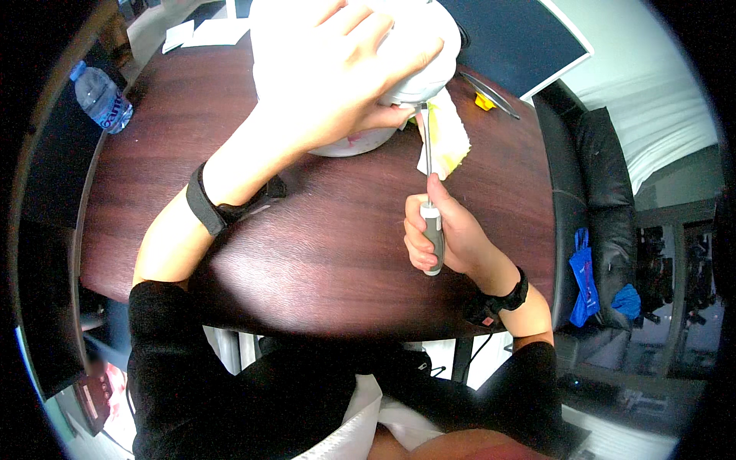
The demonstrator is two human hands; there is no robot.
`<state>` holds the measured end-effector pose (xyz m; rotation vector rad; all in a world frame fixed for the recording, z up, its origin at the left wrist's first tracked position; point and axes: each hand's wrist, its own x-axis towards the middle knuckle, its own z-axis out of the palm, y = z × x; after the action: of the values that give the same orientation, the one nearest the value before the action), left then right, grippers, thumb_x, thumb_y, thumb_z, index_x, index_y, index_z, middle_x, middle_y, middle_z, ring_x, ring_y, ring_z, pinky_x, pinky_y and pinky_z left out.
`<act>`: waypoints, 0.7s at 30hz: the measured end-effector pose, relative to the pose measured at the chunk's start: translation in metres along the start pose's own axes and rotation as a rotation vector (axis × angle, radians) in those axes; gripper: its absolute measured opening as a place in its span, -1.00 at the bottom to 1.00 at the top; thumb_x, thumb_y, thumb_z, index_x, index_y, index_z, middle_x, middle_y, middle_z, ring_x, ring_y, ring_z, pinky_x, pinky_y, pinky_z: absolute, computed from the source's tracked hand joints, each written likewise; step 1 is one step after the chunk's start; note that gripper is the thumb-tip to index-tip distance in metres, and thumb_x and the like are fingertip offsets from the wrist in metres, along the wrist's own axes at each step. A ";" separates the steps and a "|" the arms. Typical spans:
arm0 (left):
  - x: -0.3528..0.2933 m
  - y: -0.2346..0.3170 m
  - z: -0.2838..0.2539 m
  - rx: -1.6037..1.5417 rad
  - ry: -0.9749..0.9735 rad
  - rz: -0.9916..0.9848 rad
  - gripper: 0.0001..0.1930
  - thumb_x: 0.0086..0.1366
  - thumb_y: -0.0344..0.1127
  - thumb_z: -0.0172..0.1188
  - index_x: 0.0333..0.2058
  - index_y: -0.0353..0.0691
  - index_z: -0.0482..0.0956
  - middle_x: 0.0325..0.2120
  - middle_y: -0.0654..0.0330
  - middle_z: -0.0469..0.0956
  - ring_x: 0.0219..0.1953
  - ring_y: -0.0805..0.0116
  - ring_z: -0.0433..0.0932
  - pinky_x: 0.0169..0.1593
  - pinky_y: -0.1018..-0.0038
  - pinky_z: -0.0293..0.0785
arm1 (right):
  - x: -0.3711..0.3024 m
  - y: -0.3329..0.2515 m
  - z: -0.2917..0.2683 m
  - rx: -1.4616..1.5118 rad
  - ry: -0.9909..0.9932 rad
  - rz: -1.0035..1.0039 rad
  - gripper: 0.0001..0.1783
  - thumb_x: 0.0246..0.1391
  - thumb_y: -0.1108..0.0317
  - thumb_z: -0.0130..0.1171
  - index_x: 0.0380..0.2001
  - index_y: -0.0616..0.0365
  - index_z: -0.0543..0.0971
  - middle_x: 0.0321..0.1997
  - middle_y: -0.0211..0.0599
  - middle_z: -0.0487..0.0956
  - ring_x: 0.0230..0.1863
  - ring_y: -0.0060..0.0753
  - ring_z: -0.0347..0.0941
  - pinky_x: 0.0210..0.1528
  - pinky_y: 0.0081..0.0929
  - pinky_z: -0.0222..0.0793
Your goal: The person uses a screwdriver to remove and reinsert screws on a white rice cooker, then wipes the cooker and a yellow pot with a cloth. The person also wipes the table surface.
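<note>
My left hand (349, 80) is closed over a rounded white appliance (433, 77) at the far side of the table. Its fingers lie across the top and its thumb sits near the lower rim; glare washes out much of the casing. In my right hand (452, 234) is a screwdriver (434, 241) with a grey and white handle, fingers wrapped round it and thumb pointing up along it. The metal shaft reaches away from me to the appliance's edge, where I cannot make out what the tip meets. Under my left hand a pale curved piece (356, 143) shows.
A white and yellow crumpled cloth or wrapper (446, 138) lies beside the shaft. Farther right are a small yellow thing (484, 101) and a dark thin flat object (498, 96). A water bottle (101, 98) is at the far left, white papers (218, 32) at the back, a black sofa (606, 161) right.
</note>
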<state>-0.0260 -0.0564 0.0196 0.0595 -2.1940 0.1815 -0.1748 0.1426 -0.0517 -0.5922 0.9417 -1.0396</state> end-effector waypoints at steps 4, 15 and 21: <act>-0.001 -0.002 0.000 -0.018 -0.020 -0.004 -0.28 -0.10 -0.07 0.38 0.10 -0.08 0.44 -0.16 -0.02 0.43 -0.12 0.03 0.44 0.00 0.13 0.33 | -0.001 -0.003 -0.006 -0.149 0.130 -0.071 -0.36 0.34 -0.23 -0.30 -0.55 0.09 0.36 -0.73 -0.38 0.35 -0.76 -0.43 0.35 -0.67 -0.48 0.29; 0.001 0.004 -0.003 0.078 0.019 0.028 -0.31 -0.15 -0.14 0.41 0.06 -0.05 0.47 -0.17 0.02 0.45 -0.12 0.07 0.46 0.00 0.17 0.35 | -0.018 -0.037 -0.013 -1.711 0.902 -0.545 -0.60 0.30 0.17 0.06 -0.52 0.26 0.46 -0.72 -0.03 0.37 -0.74 -0.30 0.36 -0.61 -0.31 0.24; -0.002 0.002 0.003 0.004 0.051 -0.009 -0.30 -0.18 -0.14 0.43 0.05 -0.05 0.48 -0.16 0.03 0.45 -0.11 0.07 0.45 -0.01 0.15 0.35 | -0.010 -0.026 -0.025 -0.691 0.412 -0.146 -0.49 0.38 0.05 -0.12 -0.62 0.10 0.41 -0.85 -0.33 0.34 -0.84 -0.35 0.28 -0.74 -0.44 0.17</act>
<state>-0.0280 -0.0548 0.0160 0.0664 -2.1426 0.1809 -0.2101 0.1408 -0.0393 -1.0491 1.6666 -0.9722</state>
